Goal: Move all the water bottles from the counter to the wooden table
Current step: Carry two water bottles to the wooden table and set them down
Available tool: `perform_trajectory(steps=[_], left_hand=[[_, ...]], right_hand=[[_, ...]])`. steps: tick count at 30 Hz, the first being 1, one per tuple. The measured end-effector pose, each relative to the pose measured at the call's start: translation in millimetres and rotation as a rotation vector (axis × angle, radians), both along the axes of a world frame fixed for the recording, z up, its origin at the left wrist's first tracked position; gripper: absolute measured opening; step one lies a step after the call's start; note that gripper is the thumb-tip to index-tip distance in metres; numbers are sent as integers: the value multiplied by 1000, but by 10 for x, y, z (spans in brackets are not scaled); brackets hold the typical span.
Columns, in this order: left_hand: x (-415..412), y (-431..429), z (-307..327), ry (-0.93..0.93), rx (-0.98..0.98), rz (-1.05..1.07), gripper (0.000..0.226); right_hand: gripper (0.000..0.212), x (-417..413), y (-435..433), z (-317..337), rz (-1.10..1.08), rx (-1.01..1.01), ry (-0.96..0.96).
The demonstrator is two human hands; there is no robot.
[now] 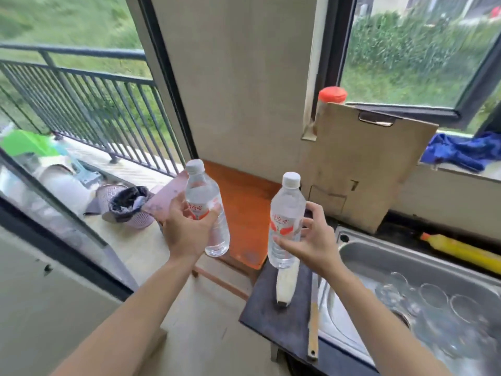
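My left hand (184,229) grips a clear water bottle (204,202) with a white cap and red label, held upright in the air above the orange wooden table (244,202). In my right hand (311,240) is a second bottle of the same kind (284,215), also upright, over the left end of the dark counter (271,310). The table stands against the wall between the balcony door and the counter. Both bottles look full.
A steel sink (379,267) holds several glasses (433,302). A white knife-like object (286,286) and a wooden stick (313,321) lie on the counter. A cardboard sheet (360,164) leans on the wall. A yellow bottle (461,251) lies behind the sink. A bin (130,204) sits on the balcony.
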State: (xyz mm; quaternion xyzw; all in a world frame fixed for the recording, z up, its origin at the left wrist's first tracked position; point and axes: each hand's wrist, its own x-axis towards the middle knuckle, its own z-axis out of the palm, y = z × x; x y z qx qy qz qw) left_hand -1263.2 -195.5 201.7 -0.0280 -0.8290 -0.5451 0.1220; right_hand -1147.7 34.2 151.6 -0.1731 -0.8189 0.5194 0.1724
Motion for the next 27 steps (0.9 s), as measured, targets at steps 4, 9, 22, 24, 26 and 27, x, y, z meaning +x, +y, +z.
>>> perform_trajectory(steps=[4, 9, 22, 24, 26, 27], left_hand=[[-655, 57, 13, 2, 36, 8, 58], [-1686, 84, -212, -65, 46, -32, 73], [-4275, 139, -875, -227, -18, -343, 73], [-4499, 242, -984, -268, -11, -369, 71], [-4633, 343, -1093, -307, -22, -369, 68], [-4682, 389, -1143, -328, -27, -366, 68]], right_hand=[[89, -730, 84, 18, 6, -42, 15], [90, -1606, -10, -88, -54, -65, -4], [81, -3465, -416, -621, -495, -180, -234], [67, -3613, -452, -695, -535, -193, -260], [61, -3697, -460, -812, -549, -218, -289], [62, -3742, -458, -871, -548, -225, -289]])
